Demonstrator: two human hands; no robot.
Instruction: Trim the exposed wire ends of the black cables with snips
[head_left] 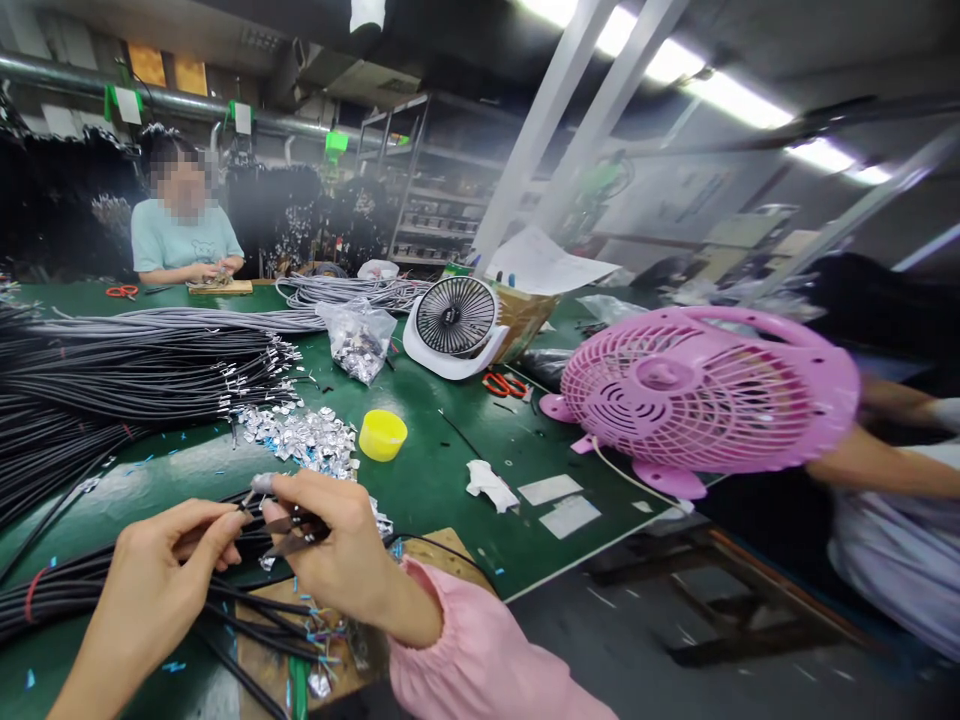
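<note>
My left hand [169,560] pinches the end of a thin black cable [246,503] between thumb and fingers. Right beside it, my right hand [337,535] has its fingertips at the same cable end, with a pale covering on one fingertip. Tucked in the right palm is a dark metal tool [292,540] with a pointed blade; its exact kind is partly hidden by the fingers. Below both hands, a bundle of black cables [75,590] tied with a red band runs over a wooden board [345,690], their ends showing coloured wires.
Black and grey cables [135,370] cover the table's left side, by foil scraps [307,435]. Around stand a yellow cup [383,436], a plastic bag [358,345], a white fan [454,325], orange-handled scissors [504,384] and a pink fan [675,385]. People sit opposite and at right.
</note>
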